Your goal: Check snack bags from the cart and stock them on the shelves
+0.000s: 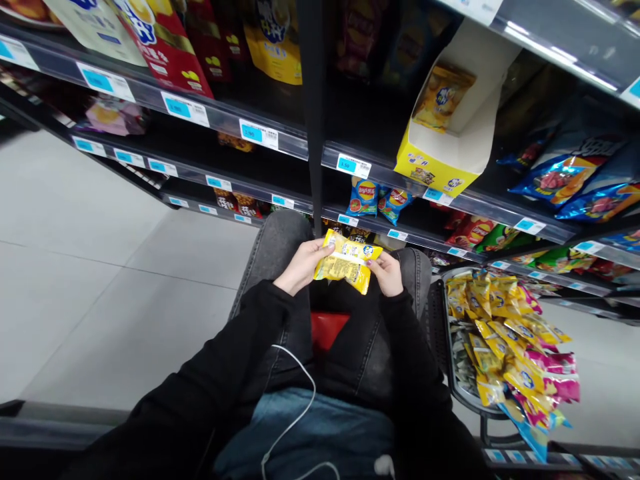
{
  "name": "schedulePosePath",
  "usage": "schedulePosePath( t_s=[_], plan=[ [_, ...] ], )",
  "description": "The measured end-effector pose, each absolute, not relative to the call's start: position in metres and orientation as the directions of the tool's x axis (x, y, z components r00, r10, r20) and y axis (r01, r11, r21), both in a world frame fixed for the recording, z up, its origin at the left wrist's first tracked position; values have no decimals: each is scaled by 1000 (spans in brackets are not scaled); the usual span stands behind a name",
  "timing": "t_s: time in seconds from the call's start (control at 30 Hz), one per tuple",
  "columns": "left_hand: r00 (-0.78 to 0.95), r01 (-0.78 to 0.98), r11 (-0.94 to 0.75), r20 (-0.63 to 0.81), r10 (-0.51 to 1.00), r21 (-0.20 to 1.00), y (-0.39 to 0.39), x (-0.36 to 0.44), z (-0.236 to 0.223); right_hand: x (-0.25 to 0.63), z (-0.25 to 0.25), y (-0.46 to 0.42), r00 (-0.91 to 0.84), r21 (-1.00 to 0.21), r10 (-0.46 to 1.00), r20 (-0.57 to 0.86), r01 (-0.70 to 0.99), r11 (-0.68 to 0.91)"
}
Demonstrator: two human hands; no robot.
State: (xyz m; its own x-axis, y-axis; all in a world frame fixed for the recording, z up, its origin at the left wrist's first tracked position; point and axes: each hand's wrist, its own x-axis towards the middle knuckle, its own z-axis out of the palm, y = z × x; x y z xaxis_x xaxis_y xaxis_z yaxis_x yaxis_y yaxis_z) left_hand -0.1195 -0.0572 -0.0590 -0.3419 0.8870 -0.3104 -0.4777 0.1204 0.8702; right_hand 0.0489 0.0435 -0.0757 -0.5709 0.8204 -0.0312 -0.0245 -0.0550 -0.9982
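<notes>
Between my two hands, above my knees, is a small yellow snack bag (345, 259) with its printed back face up. My left hand (306, 262) pinches its left end, thumb on top. At the right end, my right hand (386, 272) grips the bag's edge between thumb and fingers. On the shelf ahead to the right, an open yellow and white display box (440, 159) holds a similar yellow bag (443, 99) leaning inside it. By my right knee stands a basket (450, 370) heaped with yellow, pink and blue snack bags (500, 333).
Black shelves with price tags (355, 165) run across the front. Blue chip bags (364, 197) sit on a lower shelf, and larger blue bags (565, 167) lie at the right. Red and yellow pouches (170, 47) stand at the upper left. Grey floor tiles (125, 267) extend to my left.
</notes>
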Motion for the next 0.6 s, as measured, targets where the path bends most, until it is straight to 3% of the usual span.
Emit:
schedulePosePath(
  t_s=[0.1,0.2,0.33,0.43,0.6],
  plan=[
    [-445,-388,84,-267,855,918,-57,-121,-57,51,-70,42,-542,-999,839,-40,43,-20],
    [-576,-115,75,-128,807,991,-59,-123,-54,56,-67,42,-473,-991,881,7,114,69],
    [-616,190,113,28,787,975,-62,-124,-53,61,-69,43,-455,-959,887,77,209,190],
    [-599,117,135,-39,800,984,-63,-123,-53,63,-72,44,-498,-986,866,28,129,106],
    [-463,-227,38,-142,875,973,-63,-124,-46,67,-73,50,-520,-988,853,31,-148,-55]
  ],
)
